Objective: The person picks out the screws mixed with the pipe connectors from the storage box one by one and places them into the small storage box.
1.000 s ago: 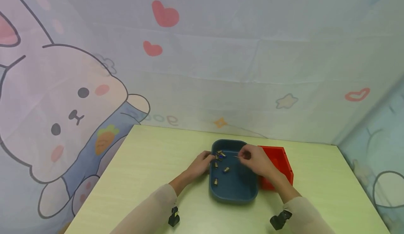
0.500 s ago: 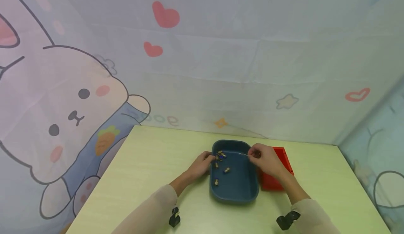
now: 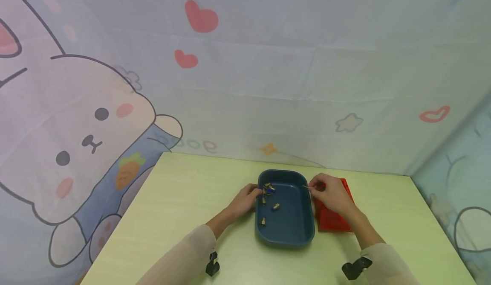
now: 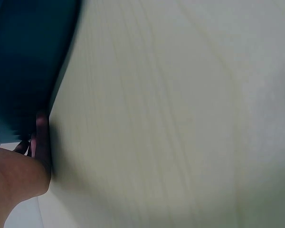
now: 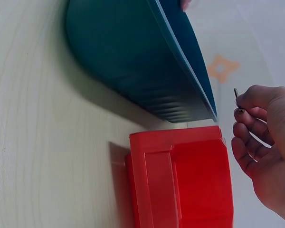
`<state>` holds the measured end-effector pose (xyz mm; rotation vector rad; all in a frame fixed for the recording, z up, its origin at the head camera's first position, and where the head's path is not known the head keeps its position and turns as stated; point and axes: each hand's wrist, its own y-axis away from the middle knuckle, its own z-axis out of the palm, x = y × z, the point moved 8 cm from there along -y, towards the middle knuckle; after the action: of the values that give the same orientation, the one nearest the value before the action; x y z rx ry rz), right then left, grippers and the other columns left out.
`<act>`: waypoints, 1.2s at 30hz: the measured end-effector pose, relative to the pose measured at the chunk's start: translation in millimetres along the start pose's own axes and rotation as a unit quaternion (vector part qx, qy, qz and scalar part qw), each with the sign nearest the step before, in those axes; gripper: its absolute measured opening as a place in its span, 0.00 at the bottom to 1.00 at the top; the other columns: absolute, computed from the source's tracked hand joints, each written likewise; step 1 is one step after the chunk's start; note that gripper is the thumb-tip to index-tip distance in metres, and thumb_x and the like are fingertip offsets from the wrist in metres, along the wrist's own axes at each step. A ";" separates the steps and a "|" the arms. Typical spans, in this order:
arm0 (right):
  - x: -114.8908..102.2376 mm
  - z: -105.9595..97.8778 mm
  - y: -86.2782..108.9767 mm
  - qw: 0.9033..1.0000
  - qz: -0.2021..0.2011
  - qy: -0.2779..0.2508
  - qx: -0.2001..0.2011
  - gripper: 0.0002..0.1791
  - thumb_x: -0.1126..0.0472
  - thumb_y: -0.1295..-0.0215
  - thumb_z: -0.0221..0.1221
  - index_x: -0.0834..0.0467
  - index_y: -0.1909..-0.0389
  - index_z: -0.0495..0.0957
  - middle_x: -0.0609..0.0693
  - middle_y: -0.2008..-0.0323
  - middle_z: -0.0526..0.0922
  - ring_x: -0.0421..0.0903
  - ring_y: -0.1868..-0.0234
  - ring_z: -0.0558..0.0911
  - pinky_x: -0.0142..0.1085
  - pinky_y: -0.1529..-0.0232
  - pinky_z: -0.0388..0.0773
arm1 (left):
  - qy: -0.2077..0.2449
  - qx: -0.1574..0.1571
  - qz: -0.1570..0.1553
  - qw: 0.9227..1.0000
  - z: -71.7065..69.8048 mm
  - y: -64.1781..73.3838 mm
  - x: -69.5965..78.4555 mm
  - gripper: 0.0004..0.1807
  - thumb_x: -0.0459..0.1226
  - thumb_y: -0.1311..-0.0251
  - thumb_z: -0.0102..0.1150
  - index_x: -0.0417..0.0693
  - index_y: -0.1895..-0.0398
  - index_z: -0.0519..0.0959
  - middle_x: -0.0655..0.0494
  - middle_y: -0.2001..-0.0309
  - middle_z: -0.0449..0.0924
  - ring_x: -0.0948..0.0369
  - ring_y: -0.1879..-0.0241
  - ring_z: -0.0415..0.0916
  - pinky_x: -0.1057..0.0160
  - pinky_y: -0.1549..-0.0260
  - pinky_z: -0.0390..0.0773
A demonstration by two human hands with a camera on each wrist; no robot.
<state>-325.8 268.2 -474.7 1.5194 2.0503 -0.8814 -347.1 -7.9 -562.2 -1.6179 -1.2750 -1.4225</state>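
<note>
A dark blue tray (image 3: 289, 229) stands on the table with several small brass-coloured pieces (image 3: 275, 207) along its left side; their exact kind is too small to tell. My left hand (image 3: 244, 199) grips the tray's left wall, thumb over the rim and fingers outside. Just above the right rim, my right hand (image 3: 330, 191) pinches a thin threaded screw (image 5: 236, 93) between thumb and forefinger, its other fingers loosely curled. In the right wrist view the hand is up beyond the tray and over a red bin (image 5: 156, 180).
The red bin stands close against the tray's right side, partly hidden under my right hand in the head view. A pale wooden table (image 3: 192, 191) carries both. Behind it hangs a printed cloth (image 3: 245, 84). Each wrist wears a small black camera.
My right hand has moved right with the screw, from over the tray's inside to its right rim and above the red bin. The left hand and tray have stayed put.
</note>
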 end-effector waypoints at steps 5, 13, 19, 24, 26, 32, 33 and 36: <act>4.3 -5.2 1.4 1.000 0.003 -0.004 0.007 0.05 0.69 0.33 0.68 0.56 0.61 0.86 0.48 0.64 0.86 0.45 0.64 0.82 0.34 0.60 0.82 | 0.000 0.001 -0.003 1.000 0.1 -0.3 -0.3 0.28 0.49 0.20 0.48 0.41 0.27 0.71 0.43 0.31 0.73 0.44 0.31 0.71 0.50 0.42 0.83; 8.7 -13.5 4.0 1.000 0.001 0.004 0.013 0.04 0.69 0.32 0.68 0.57 0.60 0.85 0.47 0.65 0.86 0.45 0.63 0.82 0.34 0.59 0.82 | 0.004 -0.001 -0.004 1.000 0.2 0.1 -0.2 0.29 0.49 0.20 0.48 0.40 0.27 0.71 0.43 0.31 0.73 0.45 0.32 0.72 0.51 0.45 0.85; 9.9 -20.4 6.0 1.000 -0.003 0.011 0.017 0.03 0.67 0.31 0.68 0.57 0.60 0.85 0.47 0.66 0.85 0.46 0.63 0.81 0.35 0.60 0.82 | 0.006 0.000 -0.006 1.000 0.5 0.0 -1.0 0.29 0.49 0.20 0.49 0.41 0.27 0.71 0.43 0.31 0.73 0.45 0.32 0.72 0.52 0.46 0.85; 12.9 -24.3 8.7 1.000 0.002 0.021 0.019 0.03 0.67 0.31 0.68 0.57 0.60 0.85 0.47 0.65 0.85 0.46 0.63 0.81 0.35 0.60 0.82 | 0.000 0.003 -0.008 1.000 0.9 -0.1 -2.9 0.29 0.49 0.20 0.49 0.41 0.27 0.71 0.43 0.31 0.73 0.45 0.32 0.72 0.51 0.45 0.85; 14.8 -26.2 9.3 0.999 0.006 0.024 0.021 0.03 0.67 0.31 0.68 0.57 0.60 0.85 0.47 0.65 0.85 0.46 0.63 0.81 0.34 0.60 0.82 | -0.003 0.003 -0.009 1.000 0.9 0.1 -3.0 0.29 0.50 0.20 0.49 0.41 0.27 0.71 0.43 0.31 0.74 0.45 0.32 0.72 0.51 0.44 0.84; 18.5 -35.3 9.8 0.999 0.011 0.031 0.029 0.03 0.67 0.31 0.67 0.57 0.59 0.85 0.49 0.64 0.85 0.48 0.62 0.81 0.35 0.60 0.81 | 0.007 0.001 -0.010 1.000 0.5 0.9 -0.8 0.29 0.50 0.20 0.49 0.41 0.27 0.71 0.43 0.31 0.73 0.45 0.33 0.73 0.52 0.46 0.85; 19.5 -36.8 10.0 0.999 0.012 0.032 0.028 0.03 0.67 0.30 0.67 0.58 0.59 0.85 0.49 0.64 0.85 0.48 0.62 0.81 0.35 0.60 0.81 | 0.009 0.000 -0.010 1.000 0.4 0.9 -0.6 0.29 0.50 0.20 0.49 0.41 0.27 0.71 0.43 0.31 0.73 0.45 0.33 0.73 0.52 0.46 0.86; 23.3 -40.8 10.3 0.999 0.017 0.038 0.030 0.04 0.67 0.30 0.67 0.59 0.58 0.85 0.50 0.64 0.85 0.49 0.62 0.81 0.35 0.60 0.81 | 0.009 -0.001 -0.012 1.000 -0.1 0.7 -1.0 0.29 0.50 0.20 0.49 0.41 0.26 0.70 0.43 0.30 0.72 0.45 0.32 0.73 0.52 0.47 0.86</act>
<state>-321.9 315.0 -464.3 1.6389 2.0618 -0.8914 -346.4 -8.5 -563.0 -1.5932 -1.2867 -1.4506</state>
